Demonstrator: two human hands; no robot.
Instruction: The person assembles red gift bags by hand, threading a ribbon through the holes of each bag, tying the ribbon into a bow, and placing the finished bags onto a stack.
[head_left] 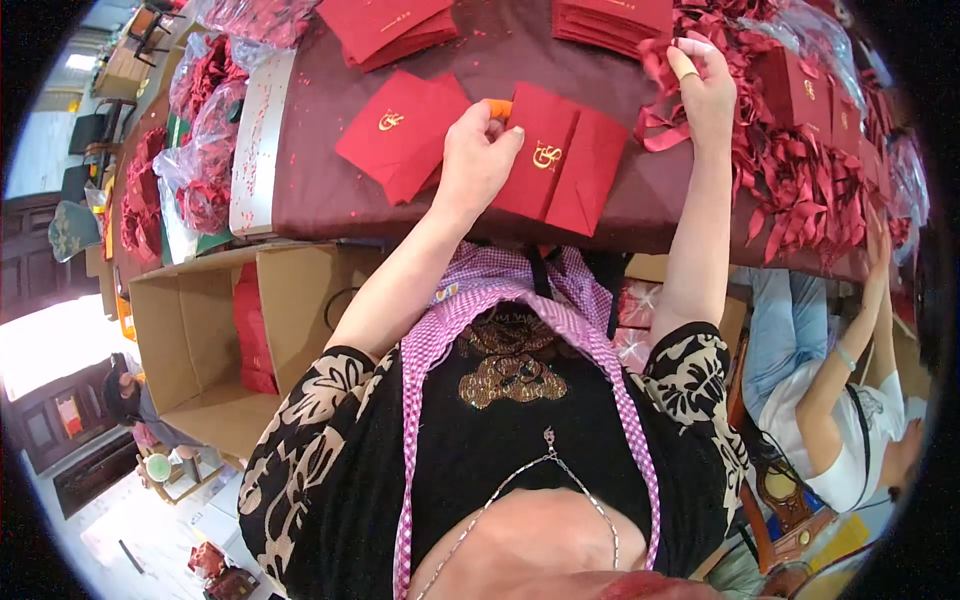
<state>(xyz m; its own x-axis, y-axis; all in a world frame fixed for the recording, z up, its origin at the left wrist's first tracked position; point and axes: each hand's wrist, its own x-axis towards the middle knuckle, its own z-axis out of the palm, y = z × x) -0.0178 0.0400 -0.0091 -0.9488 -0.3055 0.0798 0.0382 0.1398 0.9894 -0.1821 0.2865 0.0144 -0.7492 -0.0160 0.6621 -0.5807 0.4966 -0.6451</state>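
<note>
Between its thumb and fingers, my left hand point(480, 160) pinches the upper left edge of a flat red paper bag point(590, 175) with a gold emblem. An orange cover sits on one of this hand's fingers. My right hand point(703, 85), a pale yellow cover on one finger, is closed on a dark red ribbon point(660, 132) that hangs down beside the bag. More flat red bags point(390, 125) lie fanned left of my left hand. A large heap of red ribbons point(790, 190) spreads to the right of my right hand.
Two stacks of red bags, one at the far left point(390, 30) and one at the far right point(610, 25), lie on the maroon tablecloth point(320, 190). Plastic-wrapped red bundles point(210, 130) are at left. Below stands an open cardboard box point(190, 330). A co-worker point(830, 410) works at right.
</note>
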